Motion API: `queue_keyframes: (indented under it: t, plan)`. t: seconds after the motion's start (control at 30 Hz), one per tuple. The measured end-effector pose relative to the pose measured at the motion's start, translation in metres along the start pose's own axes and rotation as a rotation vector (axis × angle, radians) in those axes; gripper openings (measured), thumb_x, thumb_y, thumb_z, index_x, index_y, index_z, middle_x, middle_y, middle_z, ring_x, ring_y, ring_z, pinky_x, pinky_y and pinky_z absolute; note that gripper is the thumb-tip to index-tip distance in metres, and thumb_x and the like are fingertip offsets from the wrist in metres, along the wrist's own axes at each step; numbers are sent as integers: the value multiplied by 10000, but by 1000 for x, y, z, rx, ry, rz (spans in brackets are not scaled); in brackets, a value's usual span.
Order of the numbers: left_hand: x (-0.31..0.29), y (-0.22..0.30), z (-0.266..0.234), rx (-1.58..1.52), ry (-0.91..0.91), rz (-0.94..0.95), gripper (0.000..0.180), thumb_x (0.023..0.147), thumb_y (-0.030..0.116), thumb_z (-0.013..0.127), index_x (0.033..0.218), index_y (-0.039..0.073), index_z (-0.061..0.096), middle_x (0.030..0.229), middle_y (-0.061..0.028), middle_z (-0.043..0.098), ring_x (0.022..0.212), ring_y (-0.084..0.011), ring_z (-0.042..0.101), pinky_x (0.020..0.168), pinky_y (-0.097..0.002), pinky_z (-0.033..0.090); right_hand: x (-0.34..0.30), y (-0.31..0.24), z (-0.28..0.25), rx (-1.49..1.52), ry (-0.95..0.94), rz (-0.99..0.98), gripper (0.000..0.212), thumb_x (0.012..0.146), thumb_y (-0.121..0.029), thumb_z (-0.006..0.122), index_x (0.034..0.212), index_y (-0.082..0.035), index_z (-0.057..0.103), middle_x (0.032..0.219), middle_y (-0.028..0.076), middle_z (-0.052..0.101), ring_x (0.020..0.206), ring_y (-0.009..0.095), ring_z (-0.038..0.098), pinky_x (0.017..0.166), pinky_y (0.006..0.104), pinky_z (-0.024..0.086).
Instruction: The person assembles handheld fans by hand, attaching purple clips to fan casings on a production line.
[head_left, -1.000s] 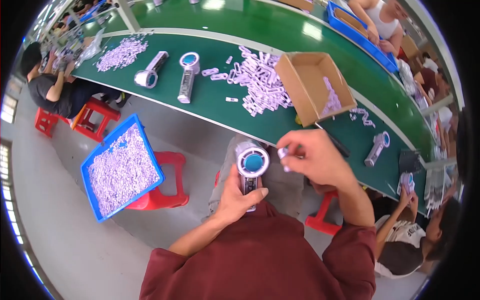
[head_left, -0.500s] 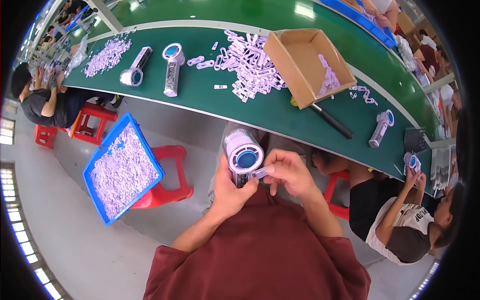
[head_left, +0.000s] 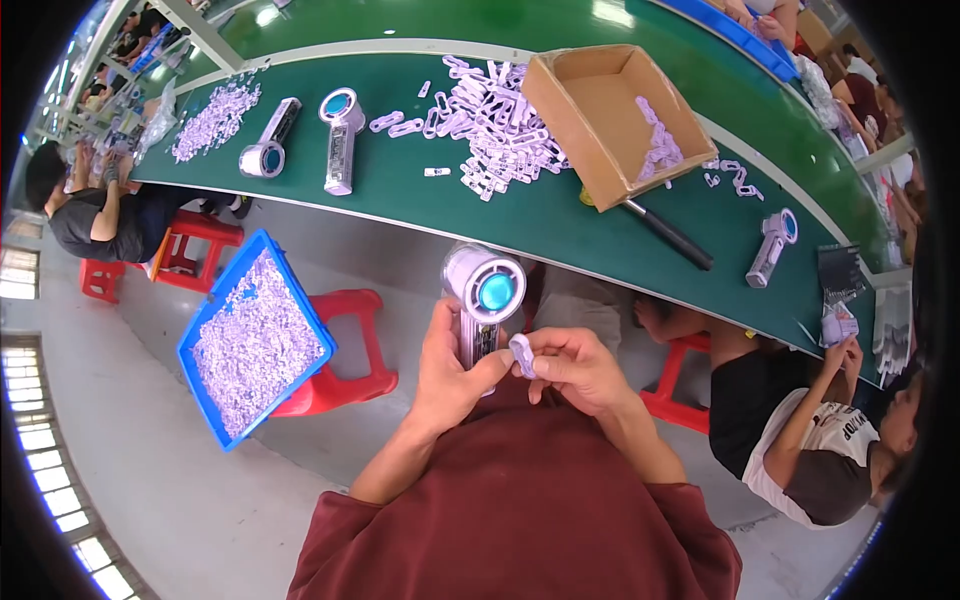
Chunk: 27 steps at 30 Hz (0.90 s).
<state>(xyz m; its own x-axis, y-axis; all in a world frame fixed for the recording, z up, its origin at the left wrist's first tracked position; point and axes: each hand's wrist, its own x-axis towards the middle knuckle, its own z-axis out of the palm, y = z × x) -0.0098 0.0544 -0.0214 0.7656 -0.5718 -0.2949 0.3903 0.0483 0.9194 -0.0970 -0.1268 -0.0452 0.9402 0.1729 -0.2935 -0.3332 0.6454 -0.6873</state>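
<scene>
My left hand [head_left: 447,372] is wrapped round the handle of a lilac handheld fan [head_left: 465,270]. The fan's round head, with a turquoise centre, points up and toward me, and dark inner parts show along the open handle. Between the thumb and fingers of my right hand [head_left: 582,372] is a small lilac elongated plastic frame [head_left: 522,356]. It stands on edge just right of the handle, close to my left thumb; whether they touch I cannot tell.
On the green table [head_left: 390,220] lie a pile of lilac frames [head_left: 500,130], a cardboard box [head_left: 570,130], a black-handled tool [head_left: 670,236] and more fans [head_left: 341,140]. A blue tray [head_left: 325,350] of small parts rests on a red stool [head_left: 365,345]. A co-worker [head_left: 790,450] sits at right.
My right hand has turned the lilac frame from lying across the handle to standing on edge beside it. The fan's head has tipped slightly. At right, the co-worker's fan is no longer visible in their hands.
</scene>
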Motion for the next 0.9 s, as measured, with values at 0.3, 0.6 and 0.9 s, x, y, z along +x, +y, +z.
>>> queue_keyframes:
  t: [0.3, 0.6, 0.9]
  plan:
    - [-5, -16, 9, 291, 47, 152, 683, 820, 78, 666, 1383, -48, 300, 1223, -220, 541, 1160, -276, 551, 990, -394, 432, 1, 11, 11, -39, 169, -209, 222, 891, -50, 675, 1088, 44, 631, 946, 94, 672, 810, 150, 650, 628, 292, 565]
    - [-5, -15, 7, 283, 69, 168, 668, 823, 64, 645, 1380, -51, 295, 1247, -224, 538, 1153, -268, 559, 977, -391, 445, 7, 6, 20, -155, 214, -277, 207, 899, -6, 653, 1086, 72, 610, 945, 122, 671, 742, 138, 649, 601, 259, 553]
    - [-3, -9, 13, 324, 93, 177, 633, 825, 42, 641, 1359, -50, 314, 1190, -184, 546, 1085, -227, 558, 937, -365, 462, 3, 1, 21, -90, 173, -232, 175, 903, -6, 648, 1058, 51, 589, 950, 113, 661, 783, 137, 664, 613, 261, 573]
